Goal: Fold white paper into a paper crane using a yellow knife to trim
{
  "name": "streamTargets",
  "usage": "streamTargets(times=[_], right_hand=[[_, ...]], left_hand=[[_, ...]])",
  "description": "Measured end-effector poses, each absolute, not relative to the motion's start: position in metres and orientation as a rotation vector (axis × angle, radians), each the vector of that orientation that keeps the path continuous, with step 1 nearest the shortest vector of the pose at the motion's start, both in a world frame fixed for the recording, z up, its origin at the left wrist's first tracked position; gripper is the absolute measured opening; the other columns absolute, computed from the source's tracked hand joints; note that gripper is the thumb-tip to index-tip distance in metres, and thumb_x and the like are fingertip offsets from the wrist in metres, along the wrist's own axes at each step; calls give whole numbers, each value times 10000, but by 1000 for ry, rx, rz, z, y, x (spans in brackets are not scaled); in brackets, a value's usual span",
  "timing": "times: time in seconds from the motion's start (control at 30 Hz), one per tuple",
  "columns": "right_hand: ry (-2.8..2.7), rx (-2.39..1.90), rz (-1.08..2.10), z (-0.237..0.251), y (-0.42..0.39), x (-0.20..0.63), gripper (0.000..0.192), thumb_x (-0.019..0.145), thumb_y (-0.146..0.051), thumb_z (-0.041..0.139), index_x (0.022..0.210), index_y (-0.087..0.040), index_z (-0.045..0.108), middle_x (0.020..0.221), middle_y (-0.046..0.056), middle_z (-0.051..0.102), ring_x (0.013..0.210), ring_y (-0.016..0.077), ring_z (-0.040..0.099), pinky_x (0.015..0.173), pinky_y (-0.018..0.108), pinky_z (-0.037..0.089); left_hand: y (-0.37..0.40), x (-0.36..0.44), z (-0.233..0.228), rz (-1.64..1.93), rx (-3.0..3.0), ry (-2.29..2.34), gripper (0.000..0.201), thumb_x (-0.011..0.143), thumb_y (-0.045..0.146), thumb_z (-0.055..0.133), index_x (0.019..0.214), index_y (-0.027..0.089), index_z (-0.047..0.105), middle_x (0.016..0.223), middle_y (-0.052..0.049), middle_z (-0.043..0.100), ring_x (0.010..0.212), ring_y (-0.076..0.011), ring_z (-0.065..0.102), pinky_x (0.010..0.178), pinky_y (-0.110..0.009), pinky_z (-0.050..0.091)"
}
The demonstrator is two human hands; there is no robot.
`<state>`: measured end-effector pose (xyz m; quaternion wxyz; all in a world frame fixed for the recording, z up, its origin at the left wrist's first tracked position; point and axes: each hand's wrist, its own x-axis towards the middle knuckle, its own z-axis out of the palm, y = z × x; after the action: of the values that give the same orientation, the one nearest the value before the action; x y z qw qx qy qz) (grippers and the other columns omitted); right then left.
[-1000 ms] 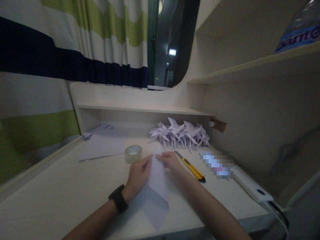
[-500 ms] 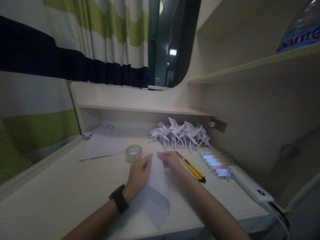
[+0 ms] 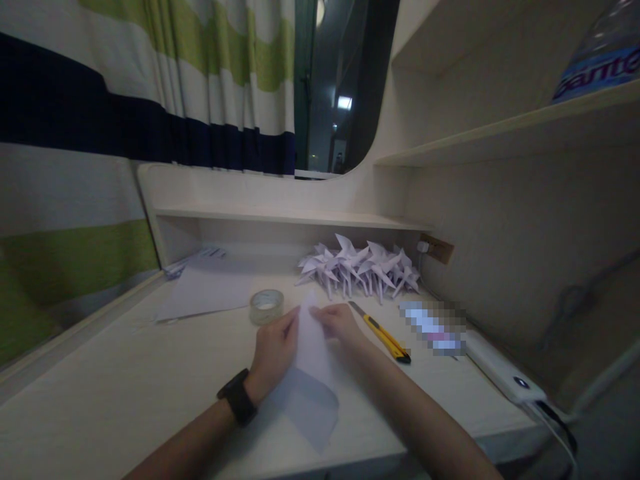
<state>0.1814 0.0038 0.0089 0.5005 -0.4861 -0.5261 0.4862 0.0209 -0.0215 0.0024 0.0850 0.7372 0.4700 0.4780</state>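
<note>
Between my hands is a sheet of white paper, partly rolled or folded into a narrow point at its far end. Its near end spreads out with a loose, curved corner. My left hand, with a black watch on the wrist, grips the left edge near the point. On the opposite edge, my right hand pinches the paper between thumb and fingers. A roll of clear tape stands just beyond my left hand. To the right of my right hand lies a yellow utility knife, its blade out.
Several white paper pinwheels are bunched at the back of the desk. Paper sheets lie at the back left. A blurred-out phone-like object and a white power strip are on the right, below a shelf with a bottle.
My right thumb and fingers have shifted slightly down along the paper, so more of its tip shows. Both hands still hold the sheet, and the view has moved a little.
</note>
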Motion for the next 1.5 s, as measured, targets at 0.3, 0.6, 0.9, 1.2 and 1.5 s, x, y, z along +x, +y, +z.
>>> streamTargets(times=[0.3, 0.6, 0.9, 1.2, 1.5], right_hand=[[-1332, -1162, 1093, 10, 4, 182, 492, 586, -601, 710, 515, -130, 586, 431, -22, 481, 387, 74, 401, 393, 209, 309], [-1324, -1199, 1121, 11, 2, 182, 484, 612, -584, 711, 525, -125, 587, 458, -2, 515, 403, 86, 437, 410, 216, 318], [-1322, -1173, 1149, 9, 2, 183, 448, 574, -551, 735, 539, -121, 615, 464, -4, 523, 411, 81, 435, 415, 213, 326], [-1262, -1109, 1206, 9, 3, 183, 468, 534, -563, 767, 568, -119, 622, 499, -3, 551, 436, 87, 463, 431, 212, 354], [-1305, -1144, 1112, 3, 5, 181, 482, 590, -587, 724, 522, -129, 591, 450, -18, 494, 402, 79, 400, 403, 214, 274]], left_hand=[[-20, 19, 1, 1431, 2233, 1399, 328, 923, 257, 441, 1147, 205, 674, 1092, -46, 711, 943, -220, 690, 787, -289, 530], [-20, 20, 2, 1463, 2215, 1447, 337, 923, 240, 434, 1151, 170, 672, 1075, -72, 716, 934, -228, 692, 790, -289, 533], [-21, 19, 3, 1491, 2203, 1467, 339, 924, 259, 427, 1121, 177, 689, 1040, -72, 728, 889, -230, 703, 759, -294, 540], [-21, 17, 11, 1483, 2103, 1442, 335, 902, 277, 444, 1106, 198, 698, 1078, -43, 716, 969, -221, 682, 820, -298, 533], [-22, 18, 9, 1497, 2070, 1451, 338, 891, 273, 454, 1120, 200, 692, 1102, -50, 708, 982, -228, 677, 835, -296, 524]])
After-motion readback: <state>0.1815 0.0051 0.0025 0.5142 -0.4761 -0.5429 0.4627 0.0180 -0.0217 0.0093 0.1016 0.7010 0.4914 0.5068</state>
